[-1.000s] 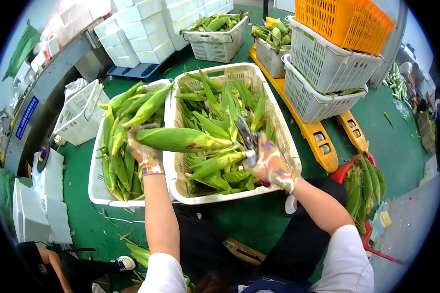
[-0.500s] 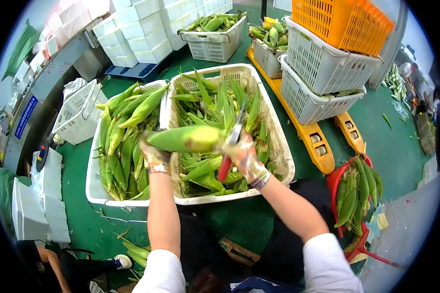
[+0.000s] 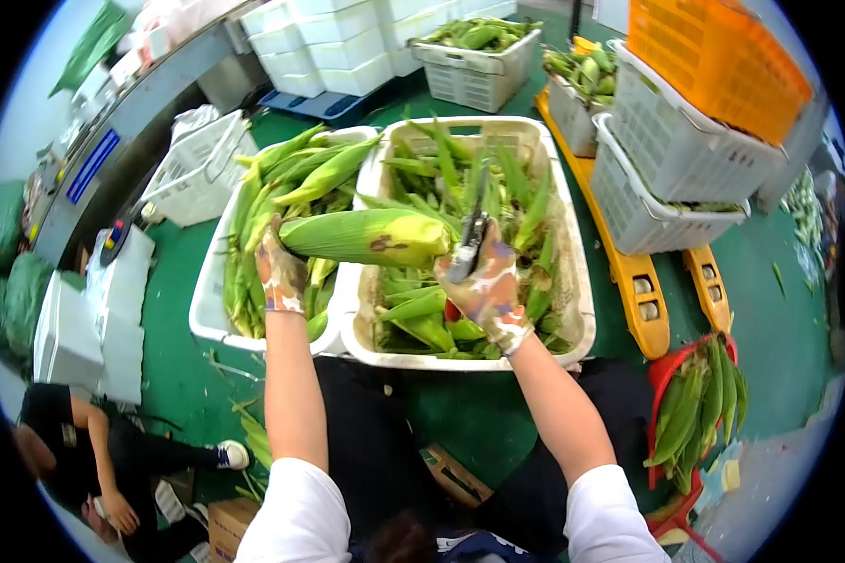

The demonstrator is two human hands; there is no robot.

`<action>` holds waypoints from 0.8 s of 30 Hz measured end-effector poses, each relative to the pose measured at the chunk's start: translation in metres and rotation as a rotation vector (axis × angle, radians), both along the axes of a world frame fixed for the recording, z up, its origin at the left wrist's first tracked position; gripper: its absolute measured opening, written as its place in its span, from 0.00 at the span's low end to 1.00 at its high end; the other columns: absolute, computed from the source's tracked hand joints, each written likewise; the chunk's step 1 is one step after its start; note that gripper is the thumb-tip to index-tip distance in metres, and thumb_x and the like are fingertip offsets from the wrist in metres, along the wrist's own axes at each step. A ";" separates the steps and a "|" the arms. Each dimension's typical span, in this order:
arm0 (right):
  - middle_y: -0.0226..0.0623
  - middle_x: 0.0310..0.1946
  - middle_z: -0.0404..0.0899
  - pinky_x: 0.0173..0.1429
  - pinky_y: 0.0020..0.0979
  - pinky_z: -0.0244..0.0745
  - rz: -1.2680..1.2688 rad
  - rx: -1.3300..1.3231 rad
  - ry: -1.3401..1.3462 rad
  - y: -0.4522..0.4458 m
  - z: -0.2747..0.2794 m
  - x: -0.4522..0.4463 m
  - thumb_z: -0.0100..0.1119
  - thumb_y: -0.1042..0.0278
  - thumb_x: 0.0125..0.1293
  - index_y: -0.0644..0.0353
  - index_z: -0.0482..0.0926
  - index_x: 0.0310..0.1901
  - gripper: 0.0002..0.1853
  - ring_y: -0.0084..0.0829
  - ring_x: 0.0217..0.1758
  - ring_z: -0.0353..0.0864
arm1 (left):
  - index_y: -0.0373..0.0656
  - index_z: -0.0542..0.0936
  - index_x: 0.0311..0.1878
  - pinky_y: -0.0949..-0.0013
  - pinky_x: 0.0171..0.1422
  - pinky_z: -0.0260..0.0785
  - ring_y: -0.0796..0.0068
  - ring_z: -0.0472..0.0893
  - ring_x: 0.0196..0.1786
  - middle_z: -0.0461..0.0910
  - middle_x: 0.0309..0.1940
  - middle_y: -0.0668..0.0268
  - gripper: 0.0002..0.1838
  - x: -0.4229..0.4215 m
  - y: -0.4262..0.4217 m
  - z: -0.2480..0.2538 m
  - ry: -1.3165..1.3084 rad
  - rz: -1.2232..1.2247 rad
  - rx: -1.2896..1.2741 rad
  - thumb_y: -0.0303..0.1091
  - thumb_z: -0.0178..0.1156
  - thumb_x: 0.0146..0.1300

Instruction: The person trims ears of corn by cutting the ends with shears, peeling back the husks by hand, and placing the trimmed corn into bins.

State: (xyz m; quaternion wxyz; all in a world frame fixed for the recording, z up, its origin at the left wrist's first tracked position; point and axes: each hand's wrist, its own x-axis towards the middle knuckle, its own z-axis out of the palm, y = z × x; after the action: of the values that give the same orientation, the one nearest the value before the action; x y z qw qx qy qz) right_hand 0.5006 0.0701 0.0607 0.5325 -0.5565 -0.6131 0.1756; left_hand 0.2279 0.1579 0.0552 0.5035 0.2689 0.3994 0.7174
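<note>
Green floor (image 3: 765,314), two adjoining white crates (image 3: 469,362), yellow pallet truck (image 3: 642,324), blue pallet (image 3: 327,103), loose green leaves (image 3: 257,437)

A husked green, brown-spotted corn ear (image 3: 361,236) lies crosswise beside red-handled metal cutters (image 3: 468,248).

Orange-and-cream camouflage blotches cover both gloves (image 3: 282,272); the corn ear (image 3: 347,235) between them is green, brown-spotted toward three o'clock; the top crate (image 3: 714,70) at two o'clock is orange, the pallet (image 3: 296,104) at eleven blue.

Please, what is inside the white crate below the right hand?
Green corn husks lie in this crate. The right hand and held ear hide some; the bottom is covered, so I cannot see it.
</note>
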 end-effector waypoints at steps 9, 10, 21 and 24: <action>0.41 0.32 0.78 0.34 0.38 0.78 0.512 -0.292 1.571 -0.060 0.057 -0.061 0.51 0.64 0.59 0.62 0.67 0.51 0.19 0.37 0.31 0.79 | 0.39 0.70 0.53 0.64 0.43 0.71 0.63 0.79 0.38 0.80 0.37 0.60 0.31 -0.081 -0.092 0.019 1.451 0.259 0.375 0.22 0.68 0.42; 0.41 0.34 0.78 0.39 0.42 0.77 0.653 -0.214 1.487 -0.051 0.051 -0.053 0.49 0.58 0.60 0.63 0.71 0.47 0.19 0.37 0.37 0.79 | 0.36 0.71 0.46 0.65 0.42 0.71 0.65 0.79 0.36 0.80 0.35 0.61 0.21 -0.077 -0.109 0.010 0.949 0.150 0.135 0.29 0.65 0.48; 0.38 0.34 0.74 0.35 0.31 0.71 -0.385 0.532 -0.369 -0.035 -0.014 -0.048 0.63 0.63 0.47 0.65 0.65 0.48 0.28 0.34 0.31 0.74 | 0.36 0.72 0.23 0.65 0.59 0.69 0.70 0.78 0.43 0.77 0.29 0.58 0.11 -0.033 -0.170 0.002 -0.032 0.267 0.298 0.31 0.50 0.59; 0.37 0.27 0.74 0.31 0.32 0.72 -0.384 0.499 -0.378 -0.041 0.022 -0.015 0.63 0.62 0.47 0.62 0.67 0.42 0.23 0.34 0.25 0.74 | 0.33 0.75 0.27 0.70 0.54 0.71 0.69 0.79 0.44 0.79 0.32 0.55 0.12 -0.092 -0.153 -0.011 0.161 0.244 0.351 0.31 0.48 0.62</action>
State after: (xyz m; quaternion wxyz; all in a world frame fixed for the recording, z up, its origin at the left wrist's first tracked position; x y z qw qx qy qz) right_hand 0.4857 0.0288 0.0828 0.5525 -0.5371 -0.6089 -0.1887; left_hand 0.1362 0.0045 0.0441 0.3250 0.3581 0.3370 0.8078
